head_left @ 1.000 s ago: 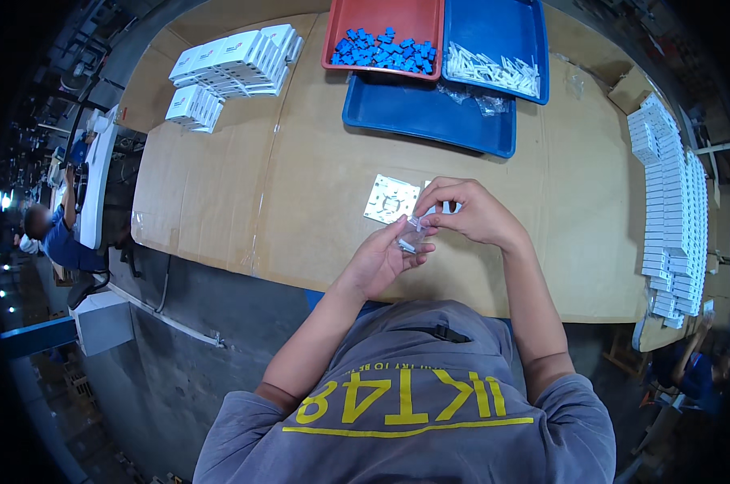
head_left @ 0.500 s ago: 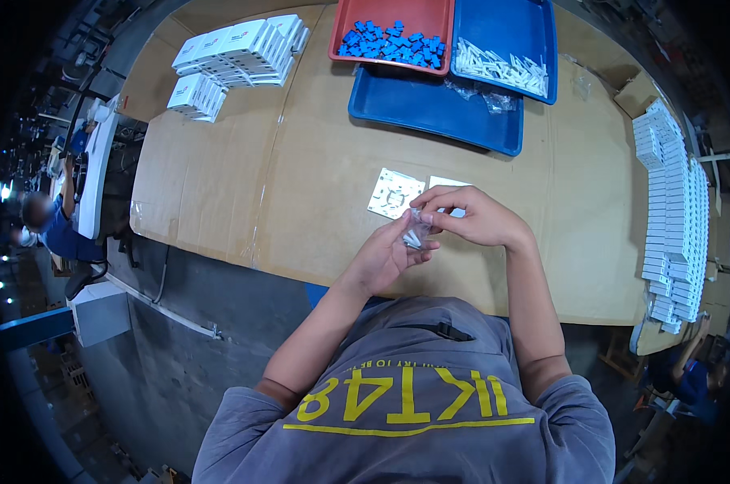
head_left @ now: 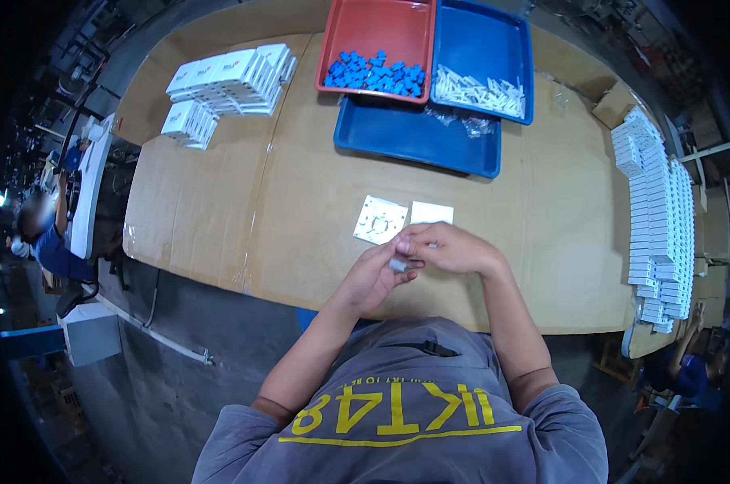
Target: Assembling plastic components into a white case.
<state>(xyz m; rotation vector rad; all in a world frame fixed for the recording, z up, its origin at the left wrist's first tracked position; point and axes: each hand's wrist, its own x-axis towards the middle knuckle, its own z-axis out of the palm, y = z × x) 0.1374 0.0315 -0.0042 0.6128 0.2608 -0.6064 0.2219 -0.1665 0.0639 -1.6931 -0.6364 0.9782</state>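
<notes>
Just in front of my body, over the near part of the table, my two hands meet. My left hand [head_left: 366,282] is closed round a small clear plastic bag [head_left: 398,264] with whitish contents, mostly hidden by the fingers. The fingers of my right hand [head_left: 460,250] are bent in a pinch at the bag's upper end, touching the left fingertips. Right behind the hands lies a white sheet with printed drawings [head_left: 380,218]. Beside it on the right is a plain white flat piece [head_left: 432,213], its near edge partly covered by my right hand.
At the back stand a red tray [head_left: 381,28] of small blue parts, a blue tray [head_left: 482,40] of white sticks and a lower blue tray [head_left: 405,141]. White boxes [head_left: 228,77] are stacked back left, more boxes [head_left: 659,218] along the right. People [head_left: 54,246] sit beyond both sides.
The view has shifted, so the table and trays appear lower. My right fingers have closed in over the bag, hiding more of it; my left hand keeps hold.
</notes>
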